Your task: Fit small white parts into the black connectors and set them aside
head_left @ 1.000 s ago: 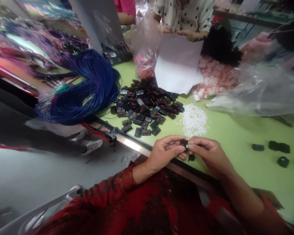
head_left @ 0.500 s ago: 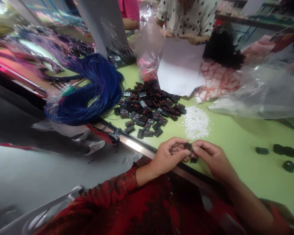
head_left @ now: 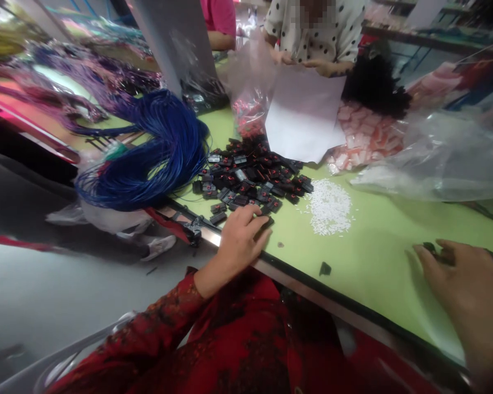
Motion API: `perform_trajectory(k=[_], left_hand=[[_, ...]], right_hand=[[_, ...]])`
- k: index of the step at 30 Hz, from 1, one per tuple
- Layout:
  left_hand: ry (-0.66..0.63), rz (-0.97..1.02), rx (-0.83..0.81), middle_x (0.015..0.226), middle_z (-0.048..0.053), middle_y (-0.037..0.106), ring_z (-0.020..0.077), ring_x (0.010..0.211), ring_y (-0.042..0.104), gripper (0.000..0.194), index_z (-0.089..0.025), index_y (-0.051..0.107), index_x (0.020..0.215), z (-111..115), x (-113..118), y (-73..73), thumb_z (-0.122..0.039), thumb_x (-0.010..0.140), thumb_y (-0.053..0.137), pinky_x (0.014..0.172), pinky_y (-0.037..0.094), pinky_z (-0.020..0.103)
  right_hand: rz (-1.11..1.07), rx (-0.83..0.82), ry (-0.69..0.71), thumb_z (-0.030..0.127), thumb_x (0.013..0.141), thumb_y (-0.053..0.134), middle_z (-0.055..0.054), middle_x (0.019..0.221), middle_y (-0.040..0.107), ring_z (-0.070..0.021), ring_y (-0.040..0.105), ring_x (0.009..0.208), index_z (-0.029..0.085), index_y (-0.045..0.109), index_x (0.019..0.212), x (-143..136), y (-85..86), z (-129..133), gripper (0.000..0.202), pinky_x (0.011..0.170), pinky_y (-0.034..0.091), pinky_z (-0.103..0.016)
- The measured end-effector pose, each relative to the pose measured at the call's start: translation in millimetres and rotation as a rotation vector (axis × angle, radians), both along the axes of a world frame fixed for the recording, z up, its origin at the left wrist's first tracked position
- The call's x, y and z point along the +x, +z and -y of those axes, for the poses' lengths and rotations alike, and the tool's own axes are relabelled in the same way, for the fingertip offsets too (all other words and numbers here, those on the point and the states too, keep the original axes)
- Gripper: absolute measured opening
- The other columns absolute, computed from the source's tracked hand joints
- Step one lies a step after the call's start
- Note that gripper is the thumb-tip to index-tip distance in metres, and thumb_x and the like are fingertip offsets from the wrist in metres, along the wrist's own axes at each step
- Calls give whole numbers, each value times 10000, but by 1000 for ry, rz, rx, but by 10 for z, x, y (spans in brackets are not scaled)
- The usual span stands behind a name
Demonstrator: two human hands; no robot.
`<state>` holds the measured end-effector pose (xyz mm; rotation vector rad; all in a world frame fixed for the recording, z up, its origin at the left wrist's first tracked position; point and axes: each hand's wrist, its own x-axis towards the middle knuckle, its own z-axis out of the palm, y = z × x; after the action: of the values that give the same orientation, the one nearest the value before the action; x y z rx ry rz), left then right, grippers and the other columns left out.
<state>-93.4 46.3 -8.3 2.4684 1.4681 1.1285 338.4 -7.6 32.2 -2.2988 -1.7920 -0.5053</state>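
Observation:
My left hand [head_left: 244,232] reaches to the near edge of a pile of black connectors [head_left: 250,175]. Its thumb and index finger close around one black connector [head_left: 267,222] at table level. Far to the right, my right hand [head_left: 462,273] is low over the green table, its fingers curled and somewhat blurred. A black connector [head_left: 429,248] shows at its thumb and fingertips; the hand hides most of the other black pieces there. Between the hands, a small black piece [head_left: 325,268] lies near the table edge. Small white pins [head_left: 331,208] are heaped beyond it.
A bundle of blue wires [head_left: 168,148] lies left of the pile. Behind stand a clear bag of red parts [head_left: 250,109], a white sheet [head_left: 304,117] and pale orange-white parts [head_left: 365,131]. Clear plastic [head_left: 435,164] covers the back right. A co-worker [head_left: 312,33] sits opposite.
My hands were together at the table edge around a black connector. They have parted: the left went left to the pile, the right went right to the black pieces. The small black piece is now uncovered.

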Motion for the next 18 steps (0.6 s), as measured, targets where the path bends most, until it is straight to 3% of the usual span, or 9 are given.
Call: perform_trajectory(k=[4, 6, 9, 12, 18], left_hand=[[-72, 210, -150, 1027, 135, 717, 253, 943, 640, 181, -158, 742, 966, 41, 167, 92, -267, 965, 598, 846, 516, 424], [-154, 468, -394, 983, 100, 733, 212, 900, 665, 188, -171, 746, 975, 108, 317, 163, -313, 965, 623, 822, 530, 362], [-271, 869, -903, 800, 57, 731, 158, 706, 666, 288, -150, 746, 1002, 207, 535, 239, -423, 922, 701, 648, 516, 264], [-323, 1098, -1129, 739, 46, 720, 139, 640, 656, 384, -131, 739, 981, 263, 670, 261, -488, 846, 779, 566, 488, 224], [-367, 1188, -1203, 731, 45, 714, 134, 666, 665, 407, -127, 738, 950, 271, 683, 249, -494, 800, 826, 606, 497, 229]], right_hand=[[-593, -46, 164, 510, 904, 654, -146, 1044, 755, -270, 687, 864, 219, 725, 1071, -635, 65, 0, 342, 743, 531, -410], [-846, -107, 317, 480, 879, 704, -102, 993, 771, -237, 694, 825, 229, 725, 1046, -1037, 71, -8, 302, 764, 566, -392], [-1115, -188, 508, 394, 875, 730, -89, 1019, 771, -193, 703, 750, 214, 687, 1169, -1491, 37, -25, 347, 735, 601, -368], [-1183, -174, 623, 320, 856, 757, -66, 1012, 750, -171, 688, 733, 221, 690, 1215, -1698, -6, -35, 378, 706, 602, -344], [-1159, -127, 640, 275, 856, 751, -35, 927, 739, -166, 664, 728, 247, 762, 1075, -1690, -7, -29, 221, 703, 590, -334]])
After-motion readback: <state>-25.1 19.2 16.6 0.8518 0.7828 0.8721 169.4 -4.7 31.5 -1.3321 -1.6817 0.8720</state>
